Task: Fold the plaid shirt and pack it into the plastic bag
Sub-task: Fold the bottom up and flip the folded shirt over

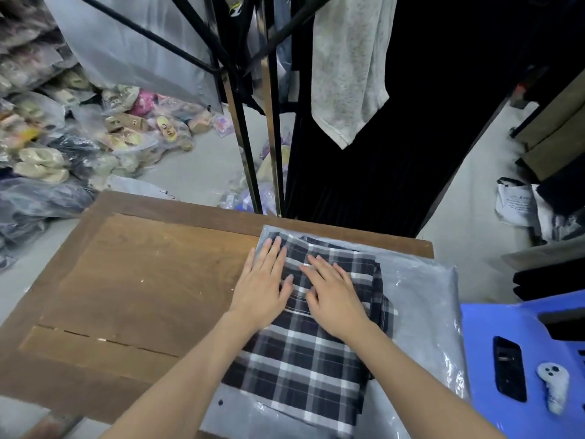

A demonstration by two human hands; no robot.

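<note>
Both hands lie flat w/ fingers straight, gripping nothing and pressing down on the plaid shirt point(300, 369). The left hand point(262, 289) sits on the shirt's far left edge, fingertips near its far corner. The right hand point(335, 293) is just beside it, nearer the middle, thumbs close together. The shirt is folded into a rectangle under both palms, its near half running back toward the person between the forearms.

Under and around the shirt is the grey plastic bag point(421, 299), which sticks out to the shirt's right and at the near edge; can't tell if the shirt is inside it or on top. Both rest on a wooden table point(142, 280), bare wood left of the shirt.

Right of the shirt: a blue stool point(493, 337) w/ a small white controller point(554, 388) on it. Beyond the shirt: a black rack point(243, 122) and a hanging pale towel point(348, 68).
</note>
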